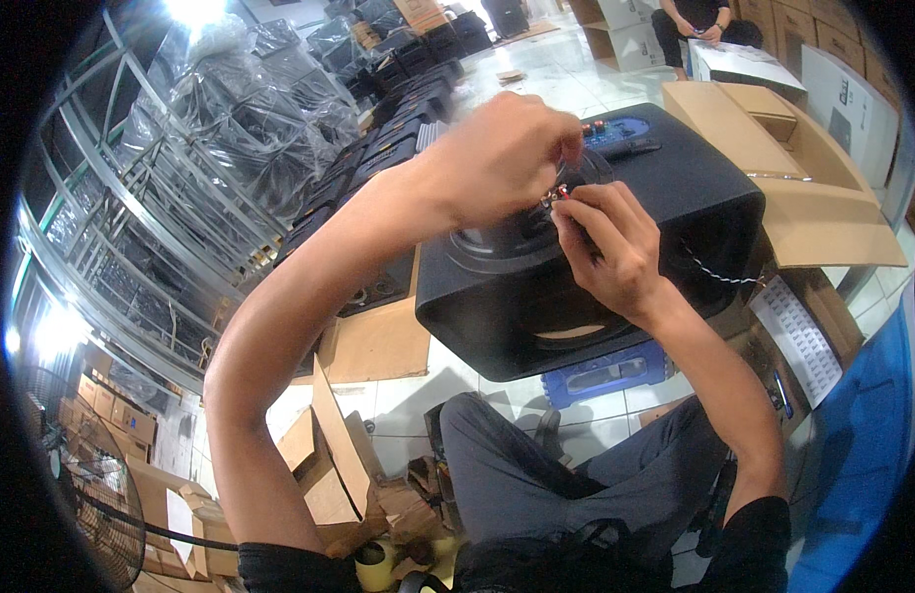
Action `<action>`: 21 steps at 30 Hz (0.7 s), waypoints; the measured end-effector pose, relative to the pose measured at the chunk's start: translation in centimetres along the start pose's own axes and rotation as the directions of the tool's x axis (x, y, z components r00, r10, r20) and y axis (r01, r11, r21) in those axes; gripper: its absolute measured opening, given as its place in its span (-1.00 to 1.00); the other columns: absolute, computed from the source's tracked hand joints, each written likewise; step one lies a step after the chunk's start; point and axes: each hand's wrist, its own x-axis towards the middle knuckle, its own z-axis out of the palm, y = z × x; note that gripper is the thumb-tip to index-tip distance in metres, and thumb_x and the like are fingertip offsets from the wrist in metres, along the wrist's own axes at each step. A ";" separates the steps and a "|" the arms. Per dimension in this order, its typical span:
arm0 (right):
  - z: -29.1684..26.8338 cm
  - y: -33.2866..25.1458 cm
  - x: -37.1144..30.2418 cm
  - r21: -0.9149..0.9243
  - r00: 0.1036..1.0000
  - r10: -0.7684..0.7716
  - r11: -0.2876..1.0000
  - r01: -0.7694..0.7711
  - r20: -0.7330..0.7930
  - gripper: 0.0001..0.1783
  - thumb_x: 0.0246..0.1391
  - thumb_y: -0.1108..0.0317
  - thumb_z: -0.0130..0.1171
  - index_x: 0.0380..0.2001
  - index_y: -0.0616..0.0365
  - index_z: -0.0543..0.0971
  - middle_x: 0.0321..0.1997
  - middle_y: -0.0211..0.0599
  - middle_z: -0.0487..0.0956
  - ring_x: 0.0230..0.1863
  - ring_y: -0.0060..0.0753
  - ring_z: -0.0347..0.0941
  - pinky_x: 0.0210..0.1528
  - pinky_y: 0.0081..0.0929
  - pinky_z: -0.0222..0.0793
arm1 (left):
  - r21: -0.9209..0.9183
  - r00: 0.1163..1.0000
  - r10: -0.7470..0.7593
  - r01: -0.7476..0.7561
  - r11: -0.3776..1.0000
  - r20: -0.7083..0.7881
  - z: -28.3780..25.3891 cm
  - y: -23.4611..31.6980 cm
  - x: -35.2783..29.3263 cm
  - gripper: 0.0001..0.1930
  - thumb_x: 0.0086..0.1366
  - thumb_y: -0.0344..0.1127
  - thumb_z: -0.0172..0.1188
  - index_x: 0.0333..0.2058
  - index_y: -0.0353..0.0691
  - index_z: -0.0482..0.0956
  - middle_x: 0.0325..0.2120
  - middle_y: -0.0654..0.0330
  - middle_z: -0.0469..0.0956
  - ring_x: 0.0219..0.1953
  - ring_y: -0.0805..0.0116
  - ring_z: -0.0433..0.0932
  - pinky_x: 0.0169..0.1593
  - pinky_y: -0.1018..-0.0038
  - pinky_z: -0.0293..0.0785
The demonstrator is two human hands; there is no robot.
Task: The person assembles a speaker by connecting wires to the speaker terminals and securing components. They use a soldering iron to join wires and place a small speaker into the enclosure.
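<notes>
A black speaker cabinet [709, 198] lies before me, with a round opening in its near side. Above its top, my right hand [615, 247] pinches a small part with red and brass-coloured bits [556, 196] between thumb and fingers. My left hand [522, 148] reaches over from the left, fingers curled down close above that part; whatever they grip is hidden. Dark thin wires loop beside the fingertips. Behind the hands, a blue circuit board [625, 128] with copper-coloured coils rests on the cabinet. A twisted black-and-white wire [714, 269] leaves the cabinet's right side.
A blue plastic stool [610, 376] stands beneath the cabinet. An open cardboard box [823, 217], a sheet of labels [798, 341] and a pen [783, 395] are at the right. Cardboard scraps and a tape roll [375, 565] lie lower left, near a fan [82, 484]. Another person [709, 25] sits far right.
</notes>
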 end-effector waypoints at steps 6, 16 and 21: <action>-0.1 0.0 0.1 0.006 1.000 0.002 1.000 -0.002 0.001 -0.79 -0.06 0.59 0.40 -0.29 0.31 0.63 -0.26 -0.16 0.61 -0.31 -0.19 0.58 -0.32 -0.35 0.53 | -0.023 0.979 0.201 -0.201 0.979 -0.021 -1.3 -0.4 -1.6 -0.78 0.08 -0.51 0.36 -0.25 -0.18 0.68 -0.23 0.17 0.61 -0.12 0.12 0.56 0.00 0.24 0.52; -0.1 -0.1 0.0 -0.004 1.000 0.010 1.000 -0.010 -0.007 -0.79 -0.07 0.58 0.40 -0.31 0.30 0.64 -0.26 -0.16 0.62 -0.32 -0.19 0.58 -0.32 -0.36 0.53 | 0.132 0.946 0.317 -0.324 0.937 0.071 -1.2 -0.8 -2.0 -0.70 -0.02 -0.42 0.40 -0.25 0.03 0.76 -0.12 0.35 0.59 0.02 0.20 0.49 0.13 0.25 0.44; -0.2 -0.1 0.0 -0.001 1.000 0.012 1.000 -0.012 -0.011 -0.79 -0.07 0.59 0.40 -0.30 0.30 0.64 -0.26 -0.16 0.62 -0.32 -0.19 0.57 -0.33 -0.36 0.53 | 0.141 0.947 0.313 -0.320 0.937 0.075 -1.1 -0.8 -1.8 -0.73 -0.02 -0.37 0.37 -0.28 0.06 0.76 -0.12 0.36 0.58 0.03 0.21 0.49 0.16 0.24 0.42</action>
